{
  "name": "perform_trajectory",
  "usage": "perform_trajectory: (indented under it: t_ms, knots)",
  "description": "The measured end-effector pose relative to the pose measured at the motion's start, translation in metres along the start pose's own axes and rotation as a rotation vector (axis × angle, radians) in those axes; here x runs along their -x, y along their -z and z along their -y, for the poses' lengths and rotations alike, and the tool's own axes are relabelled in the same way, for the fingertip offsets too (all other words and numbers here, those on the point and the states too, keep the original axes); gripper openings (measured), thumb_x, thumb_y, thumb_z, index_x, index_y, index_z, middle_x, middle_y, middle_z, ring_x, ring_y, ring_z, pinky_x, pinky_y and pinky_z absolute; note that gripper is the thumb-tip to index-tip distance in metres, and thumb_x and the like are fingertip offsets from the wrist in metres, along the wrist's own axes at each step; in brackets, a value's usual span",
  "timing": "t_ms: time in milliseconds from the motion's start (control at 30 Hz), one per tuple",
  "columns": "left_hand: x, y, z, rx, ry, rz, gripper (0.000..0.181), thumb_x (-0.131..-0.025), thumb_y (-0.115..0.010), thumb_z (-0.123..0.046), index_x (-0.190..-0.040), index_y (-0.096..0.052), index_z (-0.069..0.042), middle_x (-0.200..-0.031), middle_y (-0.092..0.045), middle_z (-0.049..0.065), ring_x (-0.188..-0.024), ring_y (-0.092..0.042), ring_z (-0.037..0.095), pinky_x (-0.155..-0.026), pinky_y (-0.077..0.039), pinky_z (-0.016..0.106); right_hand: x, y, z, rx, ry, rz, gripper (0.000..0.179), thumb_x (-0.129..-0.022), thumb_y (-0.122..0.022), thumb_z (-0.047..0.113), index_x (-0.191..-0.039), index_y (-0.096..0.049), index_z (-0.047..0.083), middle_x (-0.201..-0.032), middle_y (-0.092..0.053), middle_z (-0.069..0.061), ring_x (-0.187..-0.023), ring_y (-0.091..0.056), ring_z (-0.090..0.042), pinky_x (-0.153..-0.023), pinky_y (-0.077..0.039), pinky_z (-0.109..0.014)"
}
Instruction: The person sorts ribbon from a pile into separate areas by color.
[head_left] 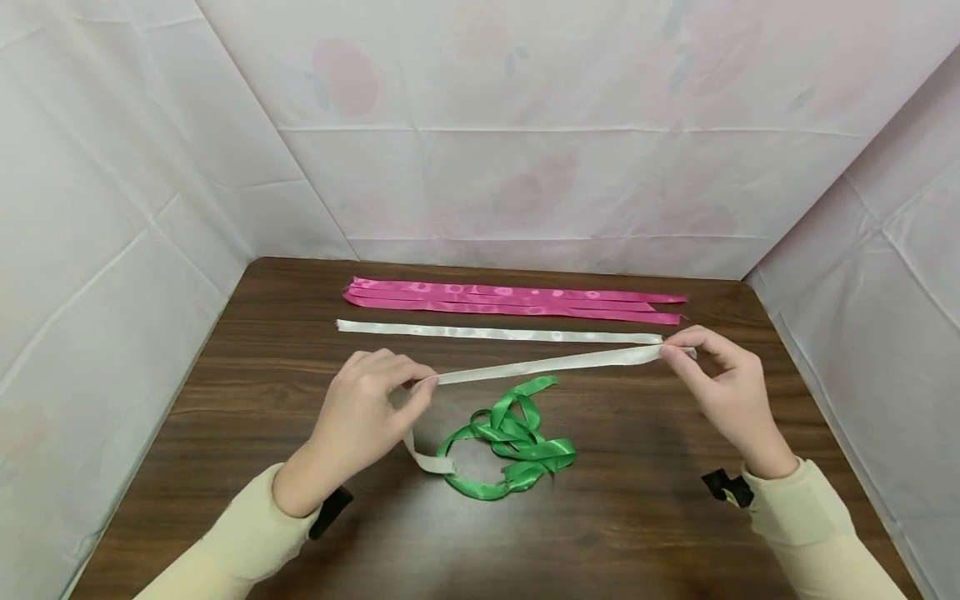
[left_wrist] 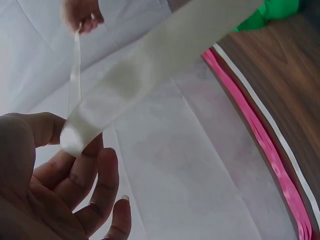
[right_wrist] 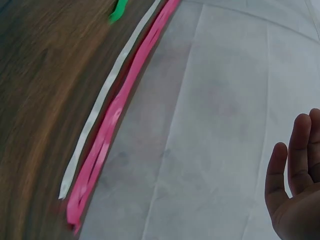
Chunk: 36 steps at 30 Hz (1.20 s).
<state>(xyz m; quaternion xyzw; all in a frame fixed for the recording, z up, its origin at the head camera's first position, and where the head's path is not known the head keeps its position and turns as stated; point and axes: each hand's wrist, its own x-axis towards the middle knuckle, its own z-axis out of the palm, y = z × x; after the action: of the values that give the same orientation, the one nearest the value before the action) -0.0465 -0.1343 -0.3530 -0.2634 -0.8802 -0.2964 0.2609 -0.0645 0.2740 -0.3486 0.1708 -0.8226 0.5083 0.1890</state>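
Observation:
A white ribbon [head_left: 547,365] is stretched between my two hands, sloping slightly up to the right. My left hand [head_left: 371,404] pinches it between thumb and fingers, and its loose tail hangs below toward the green ribbon. In the left wrist view the ribbon [left_wrist: 145,70] bends over the left fingertips. Near its other end my right hand [head_left: 723,387] pinches it, with a short tip past the fingers. Only part of the right hand [right_wrist: 300,180] shows in the right wrist view. A tangled green ribbon [head_left: 525,450] lies on the table below the stretched span.
Behind the hands a second white ribbon [head_left: 495,332] lies straight on the brown wooden table [head_left: 247,375]. Several pink ribbons [head_left: 510,298] lie side by side beyond it. Pale patterned cloth [head_left: 465,183] rises at the back and both sides.

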Motion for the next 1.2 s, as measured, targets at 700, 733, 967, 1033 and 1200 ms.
perform_trajectory:
  t_ms: [700, 733, 967, 1033, 1200]
  knots:
    - [0.002, 0.026, 0.079, 0.104, 0.307, 0.159, 0.009, -0.096, -0.074, -0.015, -0.096, -0.082, -0.015, -0.084, -0.081, -0.001, -0.064, -0.063, -0.002, -0.061, -0.041, 0.013, -0.005, 0.022, -0.049, 0.221, -0.272, -0.081, 0.015, -0.096, -0.073, 0.017, -0.101, -0.074, 0.003, -0.074, -0.063, 0.024, -0.061, -0.042, -0.006, -0.058, -0.036, -0.022]
    - [0.003, 0.027, 0.084, 0.106, 0.335, 0.172, 0.01, -0.097, -0.073, -0.018, -0.096, -0.082, -0.016, -0.083, -0.081, -0.001, -0.064, -0.062, -0.002, -0.06, -0.04, 0.014, -0.004, 0.023, -0.051, 0.227, -0.285, -0.081, 0.016, -0.097, -0.073, 0.018, -0.102, -0.074, 0.004, -0.073, -0.063, 0.024, -0.061, -0.041, -0.007, -0.058, -0.036, -0.023]
    - [0.008, 0.031, 0.113, 0.15, 0.519, 0.223, 0.023, -0.1, -0.068, -0.038, -0.094, -0.081, -0.02, -0.085, -0.08, 0.0, -0.064, -0.048, 0.005, -0.055, -0.037, 0.023, -0.003, 0.027, -0.067, 0.242, -0.346, -0.065, 0.021, -0.099, -0.07, 0.024, -0.104, -0.074, 0.004, -0.076, -0.064, 0.02, -0.065, -0.046, -0.007, -0.06, -0.038, -0.022]
    - [0.009, 0.03, 0.119, 0.162, 0.562, 0.224, 0.027, -0.1, -0.067, -0.042, -0.094, -0.081, -0.02, -0.09, -0.08, 0.002, -0.069, -0.05, 0.006, -0.059, -0.039, 0.022, -0.002, 0.027, -0.071, 0.244, -0.356, -0.048, 0.022, -0.1, -0.069, 0.025, -0.105, -0.074, 0.004, -0.079, -0.067, 0.021, -0.066, -0.047, -0.007, -0.059, -0.039, -0.022]
    - [0.012, 0.029, 0.132, 0.178, 0.666, 0.252, 0.039, -0.101, -0.061, -0.05, -0.101, -0.081, -0.017, -0.104, -0.079, 0.007, -0.082, -0.056, 0.01, -0.065, -0.041, 0.023, -0.002, 0.021, -0.081, 0.279, -0.36, 0.007, 0.025, -0.1, -0.068, 0.028, -0.106, -0.074, 0.005, -0.084, -0.066, 0.024, -0.068, -0.049, -0.006, -0.059, -0.041, -0.021]
